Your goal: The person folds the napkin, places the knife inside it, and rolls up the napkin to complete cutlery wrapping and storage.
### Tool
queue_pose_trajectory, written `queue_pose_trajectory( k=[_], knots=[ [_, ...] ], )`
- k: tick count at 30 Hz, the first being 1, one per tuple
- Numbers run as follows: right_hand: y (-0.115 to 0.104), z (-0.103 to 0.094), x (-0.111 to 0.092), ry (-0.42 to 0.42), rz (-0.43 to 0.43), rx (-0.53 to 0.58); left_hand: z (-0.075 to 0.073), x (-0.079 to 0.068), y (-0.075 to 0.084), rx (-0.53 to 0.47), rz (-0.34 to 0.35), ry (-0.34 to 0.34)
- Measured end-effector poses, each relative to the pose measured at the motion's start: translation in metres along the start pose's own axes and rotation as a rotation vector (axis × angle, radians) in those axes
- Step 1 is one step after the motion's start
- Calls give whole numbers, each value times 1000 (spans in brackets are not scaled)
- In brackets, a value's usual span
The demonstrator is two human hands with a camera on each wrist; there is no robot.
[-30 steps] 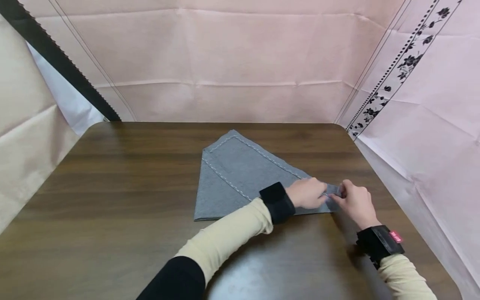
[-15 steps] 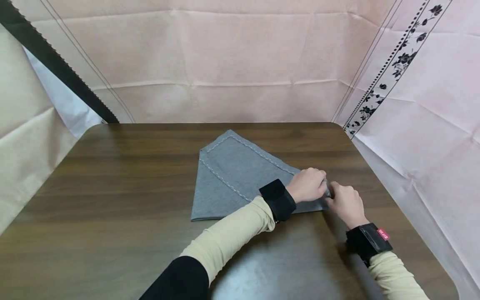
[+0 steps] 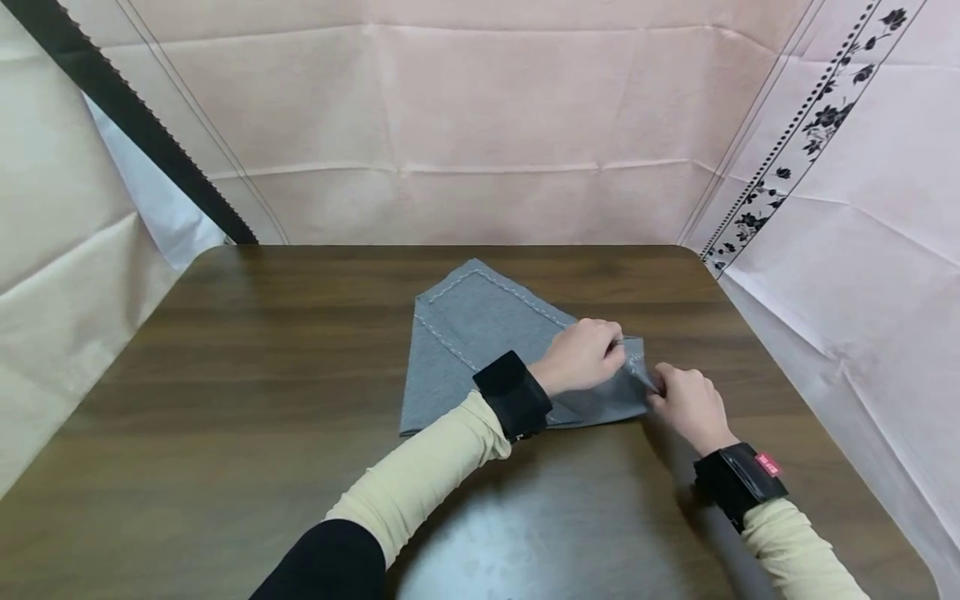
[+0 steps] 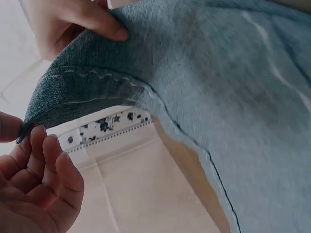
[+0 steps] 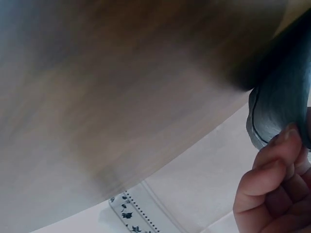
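A grey-blue cloth [image 3: 495,333] with pale stitched lines lies folded on the table, pointed at its far end. Near its right end, my left hand [image 3: 579,357] pinches the edge between thumb and fingertips; in the left wrist view that grip is at the cloth's narrow tip, the other fingers loosely curled. My right hand [image 3: 688,407] holds the near right corner, which is drawn up into a crease. A strip of the right end stands lifted between both hands. In the right wrist view the right fingers [image 5: 277,155] are curled against a rolled edge of the cloth.
The brown wood-grain table [image 3: 247,400] extends well to the left and in front of the cloth. Pale pink sheeting [image 3: 480,125] hangs behind it and along both sides, with a black floral band [image 3: 813,142] at the right.
My left hand has moved left and slightly away along the cloth, uncovering its right end. My right hand has come left, keeping hold of the corner, and the cloth's end has been pulled inward.
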State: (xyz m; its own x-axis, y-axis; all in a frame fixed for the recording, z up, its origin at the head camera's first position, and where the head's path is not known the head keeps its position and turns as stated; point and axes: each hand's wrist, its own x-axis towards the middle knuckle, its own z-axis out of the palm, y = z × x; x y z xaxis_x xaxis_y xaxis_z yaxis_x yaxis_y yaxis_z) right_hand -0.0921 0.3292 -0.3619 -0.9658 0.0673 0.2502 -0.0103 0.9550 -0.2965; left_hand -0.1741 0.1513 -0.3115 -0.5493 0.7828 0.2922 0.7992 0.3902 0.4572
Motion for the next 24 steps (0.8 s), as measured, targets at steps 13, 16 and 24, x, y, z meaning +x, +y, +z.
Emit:
queue_pose_trajectory(
  k=[13, 16, 24],
  knots=[
    [-27, 10, 11, -68, -51, -13, -44, -47, -24, -63, -18, 109],
    [-34, 13, 12, -89, -61, -17, -53, -59, -29, -69, -14, 145],
    [-51, 21, 12, -119, -98, -19, -71, -95, -46, -73, 2, 233]
  ],
)
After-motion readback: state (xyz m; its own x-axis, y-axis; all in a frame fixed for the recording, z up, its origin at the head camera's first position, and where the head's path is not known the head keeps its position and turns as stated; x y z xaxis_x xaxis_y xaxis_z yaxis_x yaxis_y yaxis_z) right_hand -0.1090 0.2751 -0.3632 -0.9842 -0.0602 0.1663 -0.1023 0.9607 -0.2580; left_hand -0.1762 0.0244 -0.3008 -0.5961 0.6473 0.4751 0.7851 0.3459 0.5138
